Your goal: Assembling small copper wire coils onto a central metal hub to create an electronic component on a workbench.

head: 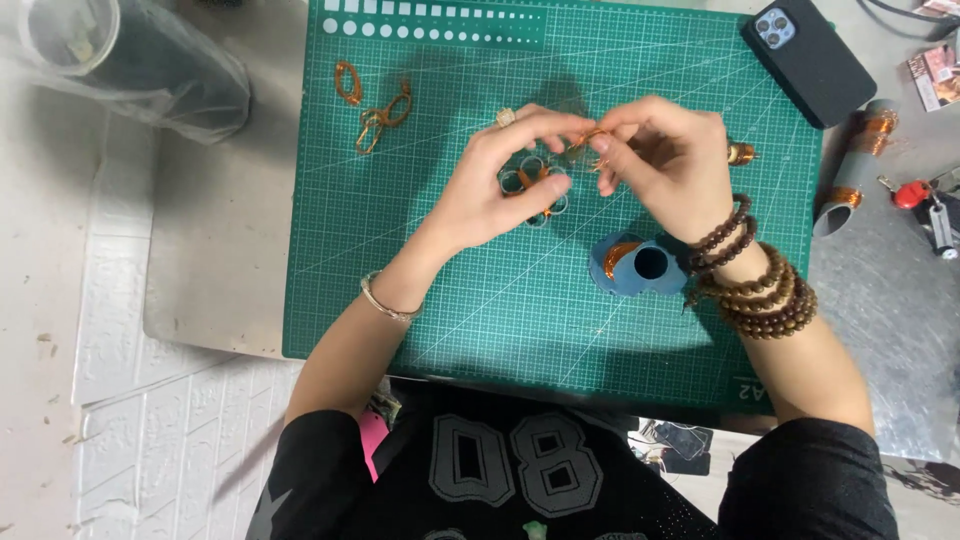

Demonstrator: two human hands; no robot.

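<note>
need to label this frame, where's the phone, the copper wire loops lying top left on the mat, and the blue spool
phone [812,58]: head view, middle of its dark back
copper wire loops [372,108]: head view, on the linked loops
blue spool [640,266]: head view, blue rim beside its centre hole

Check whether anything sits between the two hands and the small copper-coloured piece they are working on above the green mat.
Nothing visible does. The left hand and right hand both pinch the copper-coloured piece directly at their fingertips, above the green cutting mat.
</note>
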